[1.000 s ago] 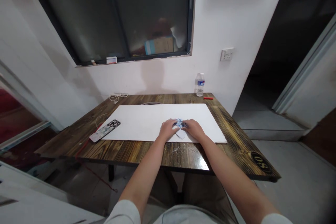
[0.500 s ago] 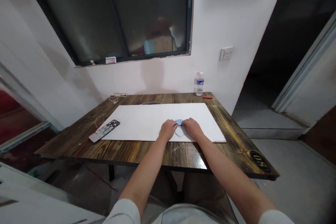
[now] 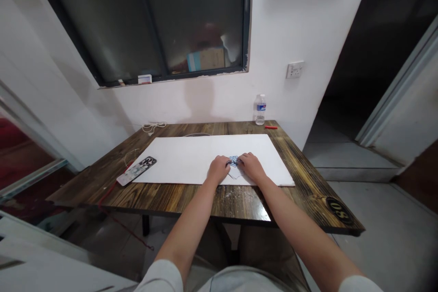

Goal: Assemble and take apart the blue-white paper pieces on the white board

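**Left hand (image 3: 217, 169) and right hand (image 3: 251, 167) closed on small blue-and-white piece (image 3: 233, 160)**

Fingers of both hands curled inward, gripping from either side, low center of the frame. Piece resting on the near edge of a white board (image 3: 178, 159), atop a dark wooden table (image 3: 164, 196). Patterned phone (image 3: 137, 170) just left of the board; water bottle (image 3: 260, 110) and red pen (image 3: 271, 127) at the far table edge, right of center.

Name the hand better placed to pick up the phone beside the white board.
Left hand, probably: the phone lies on the wooden table off the left end of the white board, on that hand's side. The right hand is farther off, beyond the blue-patterned piece.
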{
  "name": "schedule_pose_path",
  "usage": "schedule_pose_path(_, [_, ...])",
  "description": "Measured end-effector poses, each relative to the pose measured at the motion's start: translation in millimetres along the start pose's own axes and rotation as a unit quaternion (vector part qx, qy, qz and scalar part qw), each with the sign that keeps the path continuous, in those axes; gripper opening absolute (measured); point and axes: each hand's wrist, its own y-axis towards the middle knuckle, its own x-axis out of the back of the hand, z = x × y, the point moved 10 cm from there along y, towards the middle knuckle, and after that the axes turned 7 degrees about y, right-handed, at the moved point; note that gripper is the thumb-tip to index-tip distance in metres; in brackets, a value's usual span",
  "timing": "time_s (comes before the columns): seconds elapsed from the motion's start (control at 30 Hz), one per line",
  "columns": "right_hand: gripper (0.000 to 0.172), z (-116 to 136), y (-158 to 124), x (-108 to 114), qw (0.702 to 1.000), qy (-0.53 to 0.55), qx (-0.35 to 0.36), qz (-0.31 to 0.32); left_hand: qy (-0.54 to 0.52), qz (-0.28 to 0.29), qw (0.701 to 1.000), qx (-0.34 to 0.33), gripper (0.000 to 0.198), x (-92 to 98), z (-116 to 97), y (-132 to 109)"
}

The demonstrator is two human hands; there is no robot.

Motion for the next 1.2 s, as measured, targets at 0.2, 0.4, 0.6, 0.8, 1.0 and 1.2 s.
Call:
schedule_pose_path(0.2, [0.024,-1.8,0.4,0.4,1.000,0.025,0.003,-0.003,-0.024,-0.004,0.999,0.036,0.019,-3.2,12.7,2.5])
schedule_pose_path(0.4, [0.027,-1.3,1.3,-6.2,1.000,0.018,0.012,0.017,-0.026,-0.012,0.997,0.067,0.027,-0.9,20.8,2.4])
schedule_pose_path(0.6, [0.025,-0.1,-0.2,-2.6,1.000,0.000,-0.004,0.018,-0.115,-0.086,0.980,0.135,0.027,16.2,34.2,-0.5])
schedule_pose_path(0.8, [0.027,-7.3,-2.6,2.6,0.999,-0.017,-0.041,-0.004,-0.249,0.018,0.965,0.073,0.031,-2.3,16.9,2.6])
schedule_pose_path(1.0, [0.026,-15.8,-2.4,1.9,0.998,-0.005,-0.056,-0.016,-0.087,0.043,0.994,-0.042,0.020,-6.6,-8.9,2.3])
schedule_pose_path(1.2, [0.045,-6.7,2.3,-7.5,0.998,0.063,0.008,0.017,-0.038,0.005,0.999,0.028,0.040,-8.5,9.9,2.9])
